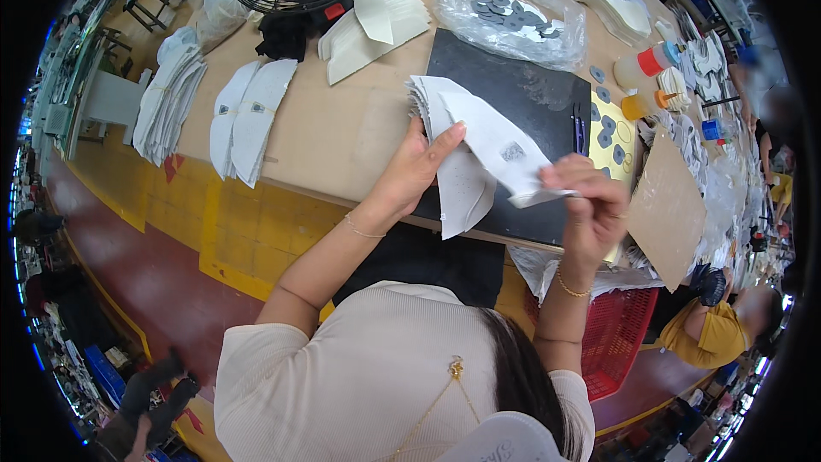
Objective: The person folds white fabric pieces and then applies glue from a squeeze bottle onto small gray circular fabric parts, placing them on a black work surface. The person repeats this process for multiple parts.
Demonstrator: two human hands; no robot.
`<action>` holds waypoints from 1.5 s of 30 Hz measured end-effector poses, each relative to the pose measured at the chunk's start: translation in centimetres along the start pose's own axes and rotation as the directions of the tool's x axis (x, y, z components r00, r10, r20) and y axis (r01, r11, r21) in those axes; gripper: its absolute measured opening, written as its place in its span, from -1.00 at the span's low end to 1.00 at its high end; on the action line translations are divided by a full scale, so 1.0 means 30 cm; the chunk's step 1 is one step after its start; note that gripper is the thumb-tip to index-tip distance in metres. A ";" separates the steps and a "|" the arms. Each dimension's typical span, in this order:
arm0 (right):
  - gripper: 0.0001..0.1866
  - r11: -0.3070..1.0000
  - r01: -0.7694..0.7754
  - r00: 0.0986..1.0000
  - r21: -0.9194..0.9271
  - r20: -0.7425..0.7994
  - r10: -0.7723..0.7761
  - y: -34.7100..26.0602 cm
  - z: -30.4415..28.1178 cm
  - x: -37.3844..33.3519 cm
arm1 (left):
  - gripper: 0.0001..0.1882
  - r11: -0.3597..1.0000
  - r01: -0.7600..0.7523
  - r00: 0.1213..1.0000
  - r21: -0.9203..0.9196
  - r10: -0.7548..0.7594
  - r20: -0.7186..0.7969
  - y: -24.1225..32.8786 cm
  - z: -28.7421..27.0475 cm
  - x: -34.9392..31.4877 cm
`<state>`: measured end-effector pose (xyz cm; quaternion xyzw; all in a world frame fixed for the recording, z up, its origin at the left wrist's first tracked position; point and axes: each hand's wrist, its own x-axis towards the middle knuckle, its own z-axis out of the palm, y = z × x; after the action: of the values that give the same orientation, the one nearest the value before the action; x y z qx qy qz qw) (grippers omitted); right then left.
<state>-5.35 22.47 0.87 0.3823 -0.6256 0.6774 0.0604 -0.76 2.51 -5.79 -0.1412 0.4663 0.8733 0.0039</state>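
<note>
1. Gripping a sheaf of thin, white, curved-edged sheets (462,192), the left hand (410,167) lays its thumb across the upper face; its other fingers are mostly hidden behind.
2. Pinching the near-right end of a long, smooth, white, tapering piece (487,124) with a dark square patch, the right hand (590,201) has its fingers curled closed, slightly blurred.
3. The sheaf and the tapering piece are above the near part of a flat, black, rectangular mat (547,115), the sheaf's layered edges fanning at the far-left end.
4. Under the mat spreads a smooth tan tabletop (342,137); to the left, two white, arched bundles (252,120) lie side by side.
5. Beyond the mat sits a crinkled, clear plastic bag (457,8) of flat, rounded, dark grey pieces (500,8).
6. Right of the mat, similar grey pieces rest on a shiny yellow sheet (627,171), near a stiff, angular brown board (667,205).
7. Below the table's edge stands a red, perforated plastic basket (590,355).
</note>
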 end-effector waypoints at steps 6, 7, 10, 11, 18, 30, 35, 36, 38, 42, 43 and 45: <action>-0.82 0.989 0.130 0.957 0.069 -0.270 -0.107 -0.174 0.028 0.040 | -0.36 0.999 -0.042 0.999 0.014 0.042 0.009 -0.025 0.008 0.022; -0.86 0.978 0.029 0.964 0.206 -0.263 0.027 -0.210 0.050 0.044 | -0.36 0.999 -0.036 0.999 0.006 0.036 0.020 -0.029 0.013 0.023; -0.88 0.979 -0.206 0.967 -0.009 -0.155 0.202 -0.160 0.022 0.017 | -0.39 0.973 -0.082 0.991 0.218 0.056 0.122 -0.065 -0.010 0.054; -0.89 0.960 -0.276 0.950 -0.047 -0.165 0.265 -0.125 0.034 0.019 | -0.40 0.940 -0.113 0.983 0.323 0.060 0.171 -0.082 -0.024 0.063; -0.82 0.946 -0.321 0.935 -0.034 -0.169 0.311 -0.004 0.087 0.065 | -0.59 0.415 -0.316 0.859 0.853 0.508 0.071 0.055 0.016 -0.048; -0.77 0.923 0.045 0.999 -0.382 0.033 -0.035 -0.137 0.186 0.037 | -0.51 0.773 -0.603 0.797 0.197 0.574 0.187 0.105 0.156 -0.201; -0.73 0.919 0.107 0.992 -0.378 0.106 -0.071 -0.144 0.161 0.058 | -0.70 0.898 -0.395 0.918 0.194 0.379 0.116 0.181 0.117 -0.198; -0.71 0.905 0.074 0.997 -0.420 0.050 -0.058 -0.146 0.159 0.060 | -0.71 0.927 -0.345 0.937 0.144 0.333 0.104 0.188 0.114 -0.199; -0.68 0.870 0.002 0.997 -0.493 -0.061 -0.037 -0.153 0.158 0.066 | -0.71 0.939 -0.322 0.945 0.123 0.312 0.096 0.191 0.119 -0.204; -0.67 0.889 -0.070 0.997 -0.453 -0.049 0.054 -0.135 0.148 0.080 | -0.72 0.953 -0.269 0.960 0.137 0.253 0.124 0.193 0.115 -0.218; -0.71 0.895 -0.090 0.996 -0.436 -0.045 0.078 -0.129 0.151 0.079 | -0.72 0.955 -0.260 0.962 0.145 0.243 0.126 0.191 0.116 -0.219; -0.77 0.906 -0.129 0.991 -0.402 -0.034 0.126 -0.116 0.155 0.072 | -0.75 0.945 -0.293 0.953 0.143 0.278 0.118 0.182 0.123 -0.218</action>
<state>-2.85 18.18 4.58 0.3176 -0.7751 0.5377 0.0960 3.86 3.26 2.24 -0.0290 0.5490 0.8306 -0.0889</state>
